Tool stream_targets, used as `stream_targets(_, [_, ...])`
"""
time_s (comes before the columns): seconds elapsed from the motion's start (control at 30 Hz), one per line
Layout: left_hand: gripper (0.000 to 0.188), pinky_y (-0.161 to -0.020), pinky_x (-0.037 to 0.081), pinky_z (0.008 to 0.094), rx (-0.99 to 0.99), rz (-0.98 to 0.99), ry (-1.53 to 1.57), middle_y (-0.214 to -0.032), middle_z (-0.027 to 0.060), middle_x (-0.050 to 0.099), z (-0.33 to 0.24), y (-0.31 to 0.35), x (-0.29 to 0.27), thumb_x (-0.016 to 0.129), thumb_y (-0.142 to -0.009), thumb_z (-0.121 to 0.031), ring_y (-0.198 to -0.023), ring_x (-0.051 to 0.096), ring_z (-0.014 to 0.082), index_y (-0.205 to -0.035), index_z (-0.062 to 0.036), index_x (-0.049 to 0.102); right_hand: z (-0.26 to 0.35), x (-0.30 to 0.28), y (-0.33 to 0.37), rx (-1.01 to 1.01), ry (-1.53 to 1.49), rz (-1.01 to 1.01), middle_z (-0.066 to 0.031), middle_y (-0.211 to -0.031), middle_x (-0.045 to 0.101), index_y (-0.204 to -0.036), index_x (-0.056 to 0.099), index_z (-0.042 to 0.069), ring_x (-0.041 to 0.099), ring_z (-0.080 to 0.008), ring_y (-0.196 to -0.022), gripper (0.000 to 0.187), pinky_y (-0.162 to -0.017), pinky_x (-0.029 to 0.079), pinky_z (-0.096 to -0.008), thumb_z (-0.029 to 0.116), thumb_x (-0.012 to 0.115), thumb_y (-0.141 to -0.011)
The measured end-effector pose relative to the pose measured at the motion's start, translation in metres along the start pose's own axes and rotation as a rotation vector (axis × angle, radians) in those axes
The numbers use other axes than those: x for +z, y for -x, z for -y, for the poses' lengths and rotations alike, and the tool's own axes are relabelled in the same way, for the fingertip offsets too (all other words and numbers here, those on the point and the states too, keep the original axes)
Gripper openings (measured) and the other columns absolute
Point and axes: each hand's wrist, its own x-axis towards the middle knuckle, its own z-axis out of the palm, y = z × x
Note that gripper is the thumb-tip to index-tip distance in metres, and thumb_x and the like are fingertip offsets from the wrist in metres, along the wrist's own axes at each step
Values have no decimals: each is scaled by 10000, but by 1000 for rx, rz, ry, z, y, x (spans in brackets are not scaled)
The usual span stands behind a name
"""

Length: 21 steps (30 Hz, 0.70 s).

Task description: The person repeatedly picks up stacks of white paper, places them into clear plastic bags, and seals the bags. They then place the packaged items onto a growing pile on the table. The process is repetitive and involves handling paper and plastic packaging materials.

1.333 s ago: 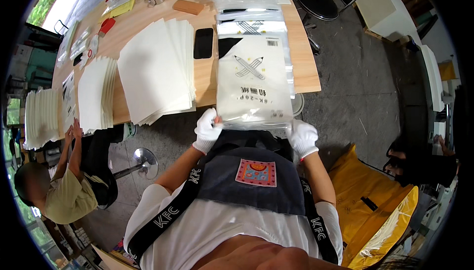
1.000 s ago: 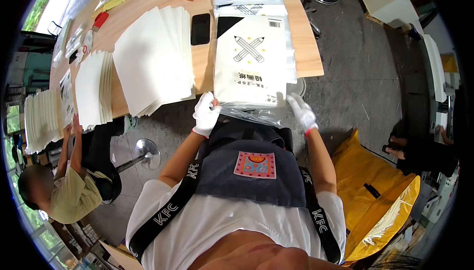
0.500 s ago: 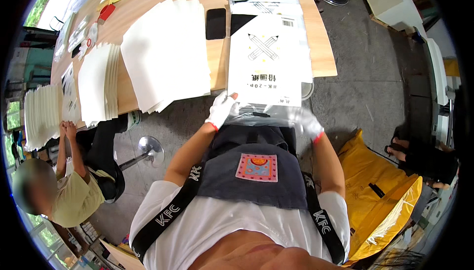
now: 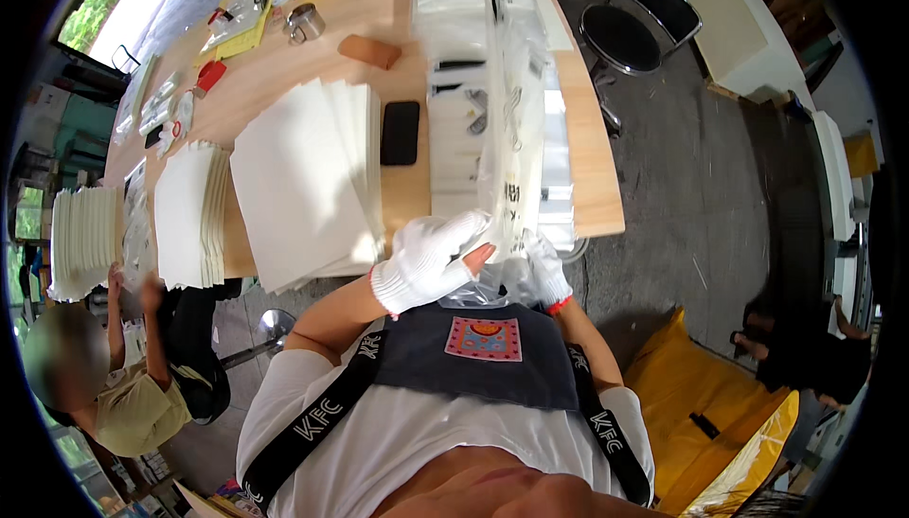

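left hand, white-gloved, is closed around the bottom edge of a clear printed plastic bag; right hand pinches it too, held upright, edge-on, over the wooden surface's near edge.

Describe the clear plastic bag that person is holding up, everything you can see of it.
The clear plastic bag is thin, glossy and see-through, with white and dark print on it. It stands nearly edge-on, upright over the near edge of the wooden table. Its crumpled lower end is gripped between the left hand and the right hand, both in white knit gloves.
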Motion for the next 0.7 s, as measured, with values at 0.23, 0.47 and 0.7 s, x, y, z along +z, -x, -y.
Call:
stream_targets(0.23, [437,-672,457,293,66,-531,178,-932,95,593,29,-102,-37,644,-894,-150,-828,593,166,-1259,14,470,196,-33,-220,-318,-334,-75,-164,-1294,553,-1356,493,7,564,-216,-1140,420,-971,464,-328,266,485,-1025])
stream_targets(0.47, [497,-879,477,266,-390,-532,443,-1120,84,619,88,-123,-4,544,-917,-40,-1035,587,138,-1386,23,390,306,-42,-433,-471,-539,169,-55,-1153,649,-1335,520,21,623,-128,-967,389,-820,518,-277,235,534,-1011])
stream_targets(0.7, [422,-746,486,262,-710,-378,394,-914,52,663,123,-103,52,651,-887,-61,-795,600,104,-1290,-53,527,156,-92,-581,-289,44,-92,-62,-1099,655,-1358,512,21,610,-133,-873,473,-691,520,-301,236,627,-952])
